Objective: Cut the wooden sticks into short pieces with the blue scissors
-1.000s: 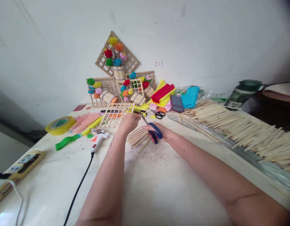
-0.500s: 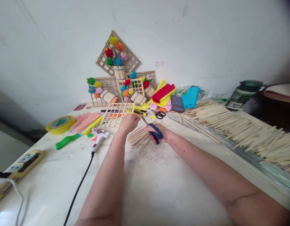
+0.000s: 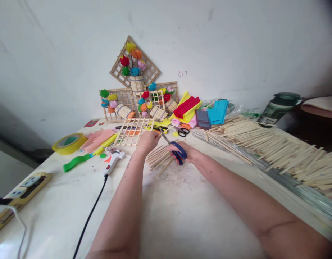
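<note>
My right hand (image 3: 186, 151) is closed around the handles of blue-handled scissors (image 3: 179, 152), their blades pointing up and left. At the blade tips, my left hand (image 3: 148, 142) is closed in a fist; a thin wooden stick (image 3: 171, 128) runs out from its fingers past the blades. How the blades meet the stick is too small to tell. Below and between the hands, a loose bunch of short wooden sticks (image 3: 157, 157) lies on the white table. Just behind my left hand is a wooden lattice (image 3: 130, 132), propped at a slant.
Finished lattices with paper flowers (image 3: 135, 61) lean on the wall. A glue gun (image 3: 114, 162), yellow tape roll (image 3: 69, 143) and power strip (image 3: 22, 198) are left. Many long sticks (image 3: 276, 151) lie right, near a dark green bottle (image 3: 281, 108). Black-handled scissors (image 3: 183, 132) and coloured paper (image 3: 187, 107) lie behind.
My right hand and the scissors have shifted very slightly to the right. My left hand stays almost where it was, and nothing else has visibly moved.
</note>
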Tool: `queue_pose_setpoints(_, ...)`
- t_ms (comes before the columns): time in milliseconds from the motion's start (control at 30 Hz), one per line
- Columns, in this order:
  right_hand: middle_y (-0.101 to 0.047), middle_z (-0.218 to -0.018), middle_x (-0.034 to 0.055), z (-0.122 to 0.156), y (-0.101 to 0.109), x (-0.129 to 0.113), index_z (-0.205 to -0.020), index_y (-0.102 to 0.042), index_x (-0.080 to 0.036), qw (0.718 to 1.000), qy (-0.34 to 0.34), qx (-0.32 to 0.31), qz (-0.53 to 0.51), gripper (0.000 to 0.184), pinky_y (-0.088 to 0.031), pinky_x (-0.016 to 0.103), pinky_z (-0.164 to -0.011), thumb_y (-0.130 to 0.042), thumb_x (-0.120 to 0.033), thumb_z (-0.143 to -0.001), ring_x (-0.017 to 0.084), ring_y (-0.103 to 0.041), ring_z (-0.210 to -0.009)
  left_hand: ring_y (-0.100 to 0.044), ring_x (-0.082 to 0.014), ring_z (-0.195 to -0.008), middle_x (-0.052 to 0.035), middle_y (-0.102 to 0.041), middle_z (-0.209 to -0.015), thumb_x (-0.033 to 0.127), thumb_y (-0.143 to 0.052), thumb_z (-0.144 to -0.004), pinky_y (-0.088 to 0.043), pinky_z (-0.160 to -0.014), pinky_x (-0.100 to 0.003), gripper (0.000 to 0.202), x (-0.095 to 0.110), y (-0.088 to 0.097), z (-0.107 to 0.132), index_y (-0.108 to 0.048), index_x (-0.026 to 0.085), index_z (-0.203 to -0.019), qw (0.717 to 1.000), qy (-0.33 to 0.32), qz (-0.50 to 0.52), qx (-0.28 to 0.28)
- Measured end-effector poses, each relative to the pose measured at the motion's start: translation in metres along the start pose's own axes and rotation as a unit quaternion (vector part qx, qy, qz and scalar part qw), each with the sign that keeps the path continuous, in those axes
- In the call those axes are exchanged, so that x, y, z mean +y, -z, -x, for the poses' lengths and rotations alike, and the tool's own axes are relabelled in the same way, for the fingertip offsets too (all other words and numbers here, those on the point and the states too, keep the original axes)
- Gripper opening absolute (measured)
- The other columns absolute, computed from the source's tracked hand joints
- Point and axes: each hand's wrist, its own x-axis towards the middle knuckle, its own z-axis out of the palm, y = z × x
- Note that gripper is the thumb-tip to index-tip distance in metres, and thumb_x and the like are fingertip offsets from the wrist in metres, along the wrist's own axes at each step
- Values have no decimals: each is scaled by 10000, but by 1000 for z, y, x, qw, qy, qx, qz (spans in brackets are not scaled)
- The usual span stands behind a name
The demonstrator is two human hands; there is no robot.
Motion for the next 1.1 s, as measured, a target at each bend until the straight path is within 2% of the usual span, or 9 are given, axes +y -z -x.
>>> queue_pose_setpoints(167,-469,-426,-39,-1,-1,0,-659,-515,-136,1000,1,10,1,279,-353,202,-275,-647,-381,-640,85,-429,-294,-568,-140,-661,-43,-638,-650,335,-393,-817,-370,-611,-216,295,4,0,0,-631,182,-899,1000,21,-15,15)
queue_pose_setpoints(233,-472,-430,-38,-1,-1,0,-664,-518,-137,1000,1,13,-2,272,-353,202,-274,-642,-378,-645,85,-431,-294,-577,-146,-689,-50,-649,-687,350,-382,-825,-379,-633,-222,308,5,-1,1,-625,194,-931,999,32,-38,21)
queue_pose_setpoints(400,-473,-436,-35,-2,0,0,-629,-497,-146,1000,-5,22,-10,266,-350,208,-261,-634,-373,-652,87,-427,-293,-588,-186,-756,-70,-656,-782,367,-360,-831,-382,-640,-255,319,8,-7,0,-641,226,-886,993,42,-107,39)
queue_pose_setpoints(533,-470,-421,-26,-2,-1,-1,-607,-483,-146,999,-12,33,-17,256,-348,215,-257,-623,-353,-663,96,-429,-291,-583,-197,-759,-78,-646,-774,364,-345,-835,-370,-626,-264,331,10,-11,-1,-647,230,-851,990,49,-125,38)
queue_pose_setpoints(833,-476,-417,-23,-2,-1,-1,-603,-492,-142,999,-20,26,-11,245,-357,214,-268,-607,-347,-671,103,-448,-301,-560,-157,-728,-66,-639,-772,330,-296,-854,-339,-608,-237,363,3,-10,0,-637,209,-837,994,7,-103,30)
queue_pose_setpoints(1100,-490,-434,-22,0,0,-2,-623,-488,-142,1000,-15,11,0,277,-360,213,-275,-614,-384,-672,106,-463,-313,-542,-141,-653,-63,-631,-710,338,-323,-838,-317,-571,-226,370,-2,-11,-2,-648,183,-754,997,-10,-58,51)
